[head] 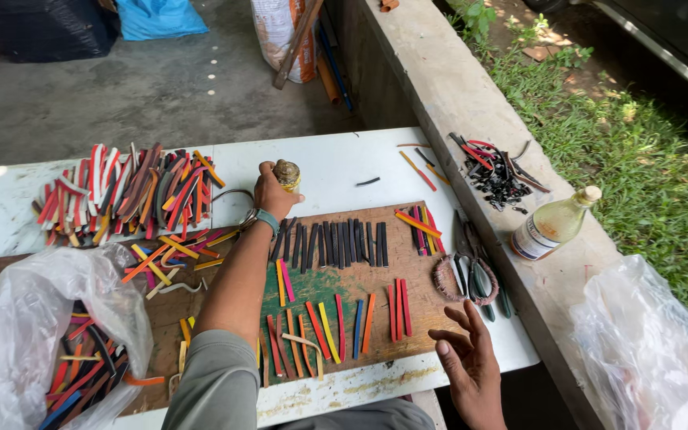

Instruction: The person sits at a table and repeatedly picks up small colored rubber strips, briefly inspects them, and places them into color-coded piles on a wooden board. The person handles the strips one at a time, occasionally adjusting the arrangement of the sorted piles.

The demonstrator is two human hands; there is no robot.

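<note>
My left hand (272,193) reaches out across the white table (328,155) and grips a small yellowish pot with a crusted lid (287,173) standing at the far edge of the wooden board (408,271). A teal band sits on that wrist. My right hand (467,358) hovers open, palm up, at the table's near right corner and holds nothing. On the board lie a row of black strips (336,243) and rows of coloured strips (320,328).
A heap of coloured strips (125,191) lies at the left. A clear plastic bag (37,318) holds more strips. Pliers and scissors (471,275) rest at the board's right. A bottle (555,223) and black scraps (495,175) are on the concrete ledge.
</note>
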